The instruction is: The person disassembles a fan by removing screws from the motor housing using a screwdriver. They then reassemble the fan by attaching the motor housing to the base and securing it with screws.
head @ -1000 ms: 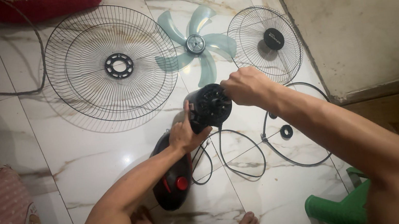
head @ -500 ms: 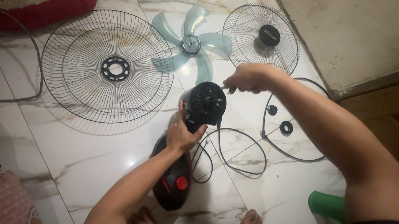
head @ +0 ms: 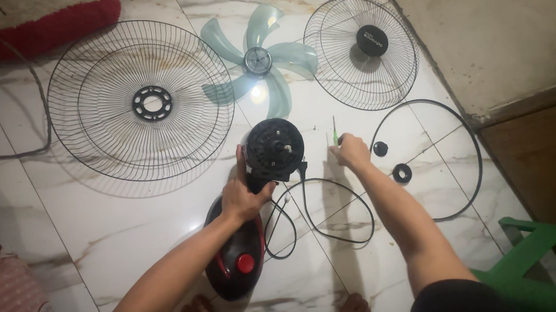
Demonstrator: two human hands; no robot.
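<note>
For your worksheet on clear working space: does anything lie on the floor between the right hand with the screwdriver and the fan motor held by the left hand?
Nothing solid blocks it. Between the right hand and the fan motor there is only bare floor, with the black power cord looping just below that gap.

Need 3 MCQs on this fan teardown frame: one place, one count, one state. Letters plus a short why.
1. Where does the blade set lie?
A. between the two wire grilles
B. on the green chair
C. under the red-and-black base

2. How many blades does it have?
A. three
B. five
C. eight

3. What is the left hand doing?
A. resting flat on the floor
B. gripping the black motor housing
C. lifting the large grille

Key:
1 A: it sits on the tiles between the large grille and the smaller grille.
2 B: five pale teal blades fan out from the hub.
3 B: its fingers wrap the housing's side, while the right hand holds a thin green-handled tool.
</note>
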